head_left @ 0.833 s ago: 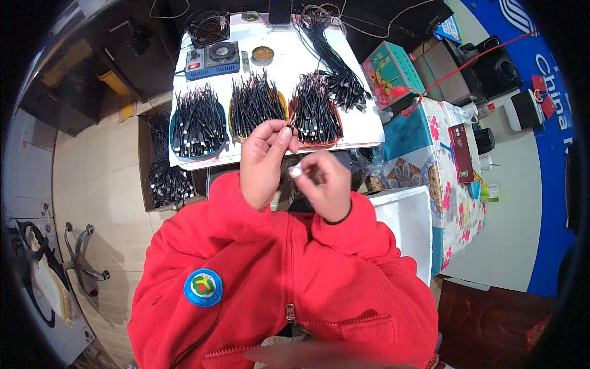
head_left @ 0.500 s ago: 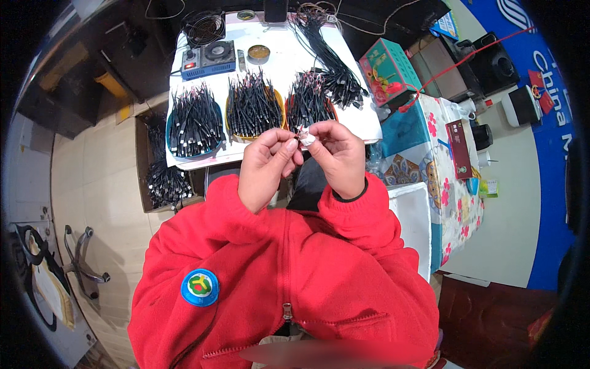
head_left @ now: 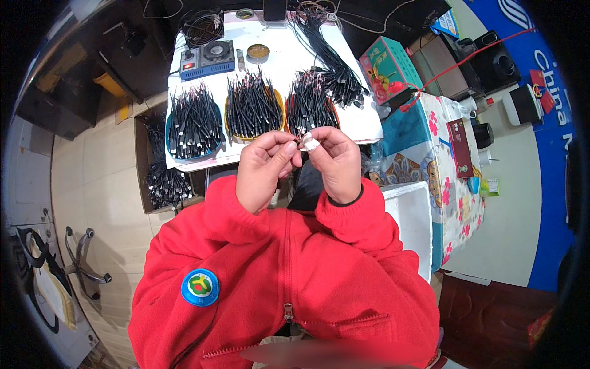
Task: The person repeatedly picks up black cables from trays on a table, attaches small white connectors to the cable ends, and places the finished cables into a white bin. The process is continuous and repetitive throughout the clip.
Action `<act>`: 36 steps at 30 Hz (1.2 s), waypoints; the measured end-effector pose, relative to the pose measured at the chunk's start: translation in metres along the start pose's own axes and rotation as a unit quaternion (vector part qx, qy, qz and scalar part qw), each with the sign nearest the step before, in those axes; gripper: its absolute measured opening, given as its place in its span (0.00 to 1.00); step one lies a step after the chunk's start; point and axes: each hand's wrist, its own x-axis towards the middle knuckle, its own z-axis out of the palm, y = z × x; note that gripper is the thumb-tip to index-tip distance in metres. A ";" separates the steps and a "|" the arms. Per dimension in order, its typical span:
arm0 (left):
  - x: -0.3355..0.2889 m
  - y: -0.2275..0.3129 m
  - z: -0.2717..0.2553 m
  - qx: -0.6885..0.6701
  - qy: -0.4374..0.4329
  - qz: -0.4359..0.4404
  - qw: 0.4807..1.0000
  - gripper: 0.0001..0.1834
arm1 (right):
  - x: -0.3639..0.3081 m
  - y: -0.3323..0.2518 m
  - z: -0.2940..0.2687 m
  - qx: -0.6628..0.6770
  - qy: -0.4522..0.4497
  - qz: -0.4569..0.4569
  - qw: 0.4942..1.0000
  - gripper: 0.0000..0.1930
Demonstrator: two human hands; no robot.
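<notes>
My left hand (head_left: 265, 167) is closed in a pinch on the end of a thin cable (head_left: 299, 141), most of it hidden by the fingers. Thumb and forefinger of my right hand (head_left: 337, 165) pinch together at the cable's fine wires, fingertips close to the left ones. White wrapping covers the right thumb and forefinger tips. Just beyond the hands, short black cables with bare reddish wire ends stand heaped in three trays: a blue one (head_left: 219, 136), a yellow one (head_left: 282, 101) and a red one (head_left: 336, 112).
On the white table (head_left: 276, 37) sit a blue device with a fan (head_left: 209, 59), a round tin (head_left: 257, 53) and a long bundle of black cables (head_left: 329, 58). A floor box (head_left: 142, 166) holds more cables at left. A green carton (head_left: 393, 67) stands at right.
My right hand has shifted slightly left and turned a little, its wrapped thumb now lower against the wires. The left hand has barely moved.
</notes>
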 end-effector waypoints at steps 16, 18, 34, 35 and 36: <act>-0.004 0.002 -0.003 -0.151 -0.050 -0.082 0.984 0.07 | -0.005 0.017 -0.001 0.222 -0.048 0.058 0.972 0.08; -0.004 0.002 -0.004 -0.166 -0.057 -0.092 0.980 0.07 | -0.006 0.016 0.000 0.251 -0.061 0.076 0.963 0.08; -0.007 0.010 -0.018 0.114 -0.146 -0.048 0.981 0.12 | 0.001 -0.005 -0.020 0.202 -0.184 0.115 0.955 0.06; -0.008 0.010 -0.018 0.169 -0.149 -0.012 0.974 0.11 | 0.001 -0.004 -0.021 0.206 -0.195 0.126 0.951 0.07; -0.007 0.010 -0.019 0.222 -0.150 0.024 0.963 0.11 | 0.002 -0.001 -0.021 0.222 -0.215 0.122 0.943 0.07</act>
